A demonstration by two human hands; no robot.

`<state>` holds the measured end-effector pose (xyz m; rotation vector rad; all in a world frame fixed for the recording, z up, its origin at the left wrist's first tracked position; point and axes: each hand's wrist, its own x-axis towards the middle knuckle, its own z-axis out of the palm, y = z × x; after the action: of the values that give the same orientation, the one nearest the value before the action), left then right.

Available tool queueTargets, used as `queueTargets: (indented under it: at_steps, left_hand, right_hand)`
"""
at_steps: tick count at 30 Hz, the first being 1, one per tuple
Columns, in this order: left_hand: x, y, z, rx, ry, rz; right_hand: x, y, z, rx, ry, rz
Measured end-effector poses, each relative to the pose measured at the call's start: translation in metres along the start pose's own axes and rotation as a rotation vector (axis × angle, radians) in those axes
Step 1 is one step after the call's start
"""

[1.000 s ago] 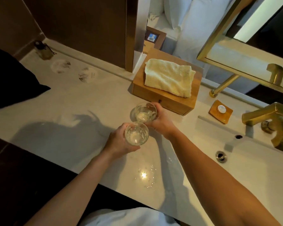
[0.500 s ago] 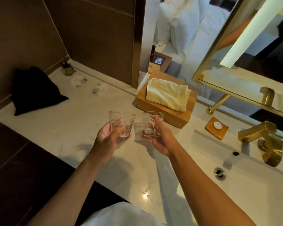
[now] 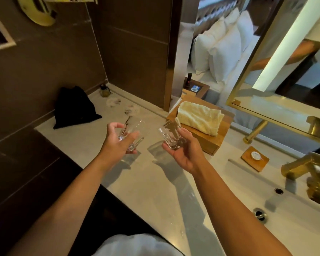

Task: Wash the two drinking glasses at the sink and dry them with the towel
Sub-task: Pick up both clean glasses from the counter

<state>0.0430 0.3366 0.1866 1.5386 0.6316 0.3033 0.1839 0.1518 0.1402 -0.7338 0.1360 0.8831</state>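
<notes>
My left hand [image 3: 116, 143] grips a clear faceted glass [image 3: 132, 134], held up above the pale counter [image 3: 81, 141]. My right hand [image 3: 185, 150] grips a second clear glass [image 3: 171, 134], tilted to the left, just in front of the wooden box. A folded cream towel [image 3: 199, 117] lies on top of that wooden box [image 3: 207, 139]. The white sink basin [image 3: 303, 228] with its drain [image 3: 260, 213] and the gold tap [image 3: 307, 167] are at the lower right.
A black pouch [image 3: 75, 108] and a small bottle [image 3: 103, 90] sit at the counter's back left. A wooden soap dish [image 3: 255, 158] lies beside the tap. A gold-framed mirror [image 3: 284, 74] hangs above the sink. Dark wall panels stand behind the counter.
Both hands have raised the glasses off the counter and moved them slightly apart. The right glass now tilts left. The camera has tipped upward, showing more wall.
</notes>
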Motion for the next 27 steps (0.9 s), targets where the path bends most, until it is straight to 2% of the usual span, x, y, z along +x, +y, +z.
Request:
queueTargets:
  at_steps: [2,5,8,11,17,21,23,25,27]
  left_hand:
    - [0.007,0.002,-0.006,0.011,0.042,-0.007]
    - [0.025,0.001,-0.023,0.053,0.121,0.010]
    - [0.049,-0.001,-0.047,0.192,0.175,0.036]
    - [0.080,0.000,-0.073,0.318,0.174,0.042]
    - [0.173,0.014,-0.131,0.647,0.042,0.064]
    - [0.249,0.023,-0.162,0.875,-0.111,0.080]
    - [0.284,0.025,-0.172,0.971,-0.178,0.113]
    - [0.315,0.028,-0.175,1.060,-0.228,0.139]
    - [0.342,0.031,-0.175,1.134,-0.289,0.157]
  right_hand:
    - [0.004,-0.004,0.011,-0.080,0.002,-0.018]
    - [0.016,-0.010,0.026,-0.335,0.053,-0.081]
    - [0.039,-0.009,0.042,-0.543,0.080,-0.125]
    - [0.078,-0.002,0.059,-0.643,0.109,-0.124]
    - [0.160,0.027,0.093,-0.620,0.235,-0.116]
    - [0.209,0.037,0.122,-0.818,0.354,-0.185]
    - [0.230,0.038,0.134,-0.976,0.404,-0.236]
    - [0.250,0.036,0.143,-1.246,0.409,-0.320]
    - [0.267,0.032,0.153,-1.563,0.371,-0.326]
